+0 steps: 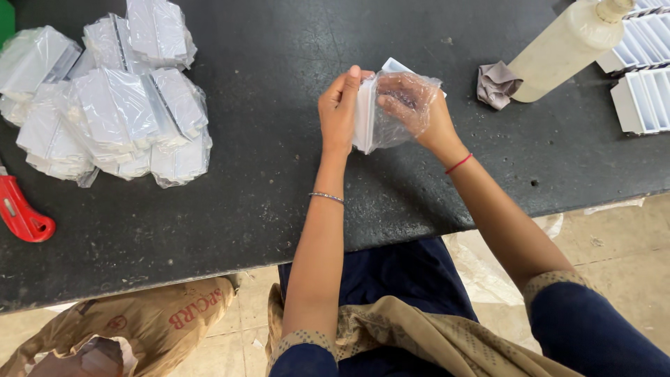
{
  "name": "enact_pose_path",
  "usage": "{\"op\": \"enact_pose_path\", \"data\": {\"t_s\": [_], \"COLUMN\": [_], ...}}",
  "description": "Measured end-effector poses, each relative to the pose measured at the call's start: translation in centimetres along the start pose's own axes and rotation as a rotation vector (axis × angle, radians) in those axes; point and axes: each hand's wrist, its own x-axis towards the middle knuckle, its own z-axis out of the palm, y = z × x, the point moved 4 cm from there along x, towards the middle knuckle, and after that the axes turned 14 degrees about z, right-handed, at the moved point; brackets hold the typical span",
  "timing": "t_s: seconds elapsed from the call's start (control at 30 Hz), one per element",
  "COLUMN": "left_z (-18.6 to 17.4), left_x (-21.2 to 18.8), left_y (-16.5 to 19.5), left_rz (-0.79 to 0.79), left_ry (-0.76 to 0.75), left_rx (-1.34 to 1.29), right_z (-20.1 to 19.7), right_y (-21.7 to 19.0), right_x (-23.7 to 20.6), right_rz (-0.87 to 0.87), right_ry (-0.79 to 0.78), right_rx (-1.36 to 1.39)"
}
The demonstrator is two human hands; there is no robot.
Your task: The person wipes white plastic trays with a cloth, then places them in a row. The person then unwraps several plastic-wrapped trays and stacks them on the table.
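- Below the near edge of the black worktable [230, 209], a brown printed sack [150, 324] lies on the tiled floor, left of the person's lap.
- Above the table, near its middle, the left hand [340, 108] is closed on a stack of white cards [366, 115], fingers along its left edge and thumb at the top.
- The right hand [412, 103] sits inside a clear plastic bag [392, 115] that wraps the stack; its fingers are curled around the stack's right side through the film.
- Judgement: the stack looks light and stiff, and the film is thin, soft and likely slippery; grip belongs on the card edges, not on loose film.
- Left of the hands, a red-handled cutter [21, 213] lies near the table edge.
- Beyond the cutter, bagged card packs [115, 119] sit heaped.
- Far right, a crumpled cloth [495, 84] touches a pale bottle [565, 49]; trays of white cards [645, 98] lie past it.
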Motion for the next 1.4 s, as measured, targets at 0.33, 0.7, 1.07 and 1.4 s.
{"op": "enact_pose_path", "data": {"t_s": [0.33, 0.7, 1.07, 1.4], "left_z": [-2.7, -1.2, -2.0, -1.6], "left_x": [1.0, 0.5, 1.1, 0.8], "left_y": [-0.8, 0.1, 2.4, 2.2], "left_rz": [-0.005, 0.111, 0.044, 0.085], "left_ry": [0.132, 0.080, -0.037, -0.213], "left_rx": [0.034, 0.138, 0.135, 0.202], "right_z": [0.3, 0.7, 1.3, 1.2], "right_y": [0.6, 1.3, 1.5, 0.7], "right_x": [-0.8, -0.4, 0.0, -0.6], "right_rz": [0.011, 0.238, 0.190, 0.117], "right_ry": [0.011, -0.020, -0.060, -0.199], "right_rx": [0.042, 0.173, 0.082, 0.123]}}
